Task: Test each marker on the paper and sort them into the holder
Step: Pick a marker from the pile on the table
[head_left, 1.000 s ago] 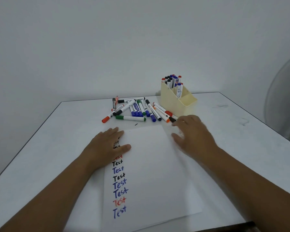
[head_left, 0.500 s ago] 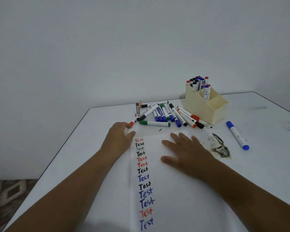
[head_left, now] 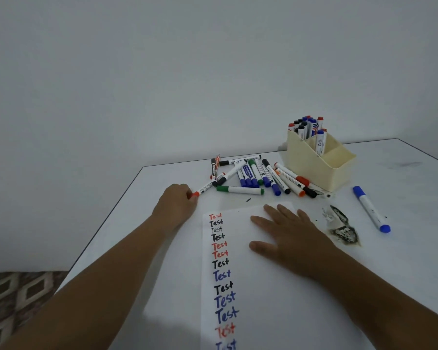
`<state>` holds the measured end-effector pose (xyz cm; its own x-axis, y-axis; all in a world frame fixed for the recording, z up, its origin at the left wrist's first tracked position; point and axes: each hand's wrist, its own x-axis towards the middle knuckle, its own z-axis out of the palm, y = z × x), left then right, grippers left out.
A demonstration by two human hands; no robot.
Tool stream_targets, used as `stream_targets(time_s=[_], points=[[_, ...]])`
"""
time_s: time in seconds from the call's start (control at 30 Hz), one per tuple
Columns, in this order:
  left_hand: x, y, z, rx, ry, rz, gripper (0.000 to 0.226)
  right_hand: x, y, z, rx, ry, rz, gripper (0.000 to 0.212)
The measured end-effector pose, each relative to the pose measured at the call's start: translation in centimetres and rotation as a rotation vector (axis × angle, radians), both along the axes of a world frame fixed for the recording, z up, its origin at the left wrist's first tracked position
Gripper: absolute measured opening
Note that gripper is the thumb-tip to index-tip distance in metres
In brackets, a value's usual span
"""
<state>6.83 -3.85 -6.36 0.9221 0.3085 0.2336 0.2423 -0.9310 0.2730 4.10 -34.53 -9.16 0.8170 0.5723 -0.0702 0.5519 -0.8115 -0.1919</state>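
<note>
A white paper [head_left: 258, 294] lies on the table with a column of "Test" words in red, black and blue. My right hand [head_left: 291, 236] presses flat on its upper part, fingers spread. My left hand [head_left: 175, 207] is curled at the orange cap end of a white marker [head_left: 204, 189] left of the paper; its fingertips pinch that end. A pile of loose markers [head_left: 256, 176] lies behind the paper. The cream holder [head_left: 311, 168] at the back right has several markers standing in its rear compartment and one blue marker in a front one.
A lone blue marker [head_left: 371, 209] lies right of the holder. A black smudged stain [head_left: 343, 229] marks the white table [head_left: 402, 261] beside my right hand. The table's left edge [head_left: 106, 218] drops to a patterned floor.
My left hand has slid off the paper toward the orange-capped marker and closed on its end. My right hand has moved onto the paper and flattened. The view has shifted left.
</note>
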Motion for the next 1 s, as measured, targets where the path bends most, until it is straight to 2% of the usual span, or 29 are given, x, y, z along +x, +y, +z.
stream_targets(time_s=[0.33, 0.5, 0.63, 0.7, 0.73, 0.8, 0.9, 1.0], points=[[-7.6, 3.6, -0.2, -0.108, -0.081, 0.067, 0.022, -0.1, 0.1, 0.0, -0.046, -0.003, 0.002, 0.081], [-11.1, 2.2, 0.5, -0.279, -0.164, 0.093, 0.017, -0.2, 0.4, 0.6, -0.088, 0.036, 0.007, 0.091], [-12.9, 0.0, 1.3, -0.427, -0.235, 0.057, 0.012, -0.2, 0.7, 1.5, -0.159, 0.070, 0.006, 0.088], [-13.6, -1.2, 1.7, -0.454, -0.258, 0.009, 0.008, -0.3, 1.2, 2.4, -0.165, 0.016, 0.001, 0.085], [-14.0, -1.8, 1.9, -0.452, -0.271, -0.017, 0.006, -0.3, 1.7, 2.9, -0.105, -0.011, -0.007, 0.083], [-14.5, -3.1, 2.4, -0.444, -0.302, -0.068, 0.003, -0.7, 3.0, 4.2, 0.197, 0.027, -0.075, 0.079], [-14.9, -4.7, 2.9, -0.441, -0.324, -0.156, 0.005, -1.8, 5.0, 6.3, 0.808, 0.340, -0.212, 0.059], [-15.0, -5.6, 3.3, -0.336, -0.340, -0.225, 0.008, -3.0, 6.0, 7.5, 1.225, 0.660, -0.263, 0.029]])
